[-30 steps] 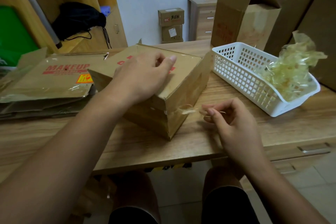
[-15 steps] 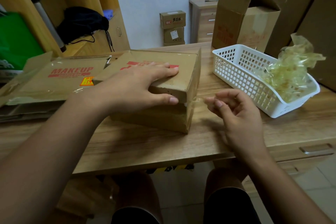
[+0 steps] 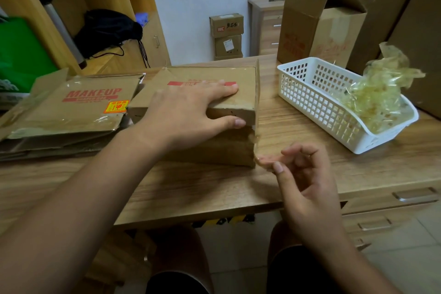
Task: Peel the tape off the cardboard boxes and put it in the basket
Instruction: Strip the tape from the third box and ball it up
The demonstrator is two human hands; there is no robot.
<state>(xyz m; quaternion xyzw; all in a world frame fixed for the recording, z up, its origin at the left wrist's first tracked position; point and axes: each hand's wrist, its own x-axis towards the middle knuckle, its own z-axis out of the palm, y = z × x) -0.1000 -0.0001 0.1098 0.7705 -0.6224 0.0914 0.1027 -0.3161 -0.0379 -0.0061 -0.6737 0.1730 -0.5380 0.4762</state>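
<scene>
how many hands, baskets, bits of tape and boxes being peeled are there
hands: 2, left hand, right hand
box: 1, under the left hand
basket: 1
tape: 2, strip pinched by the right hand, pile in the basket
total: 6

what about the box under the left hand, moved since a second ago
Yes. The cardboard box turned: its near corner pointed at the table edge, now its front face lies parallel to it.

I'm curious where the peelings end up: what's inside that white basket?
The white basket holds a crumpled heap of yellowish tape at its right end, rising above the rim. Anything beneath the heap is hidden.
</scene>
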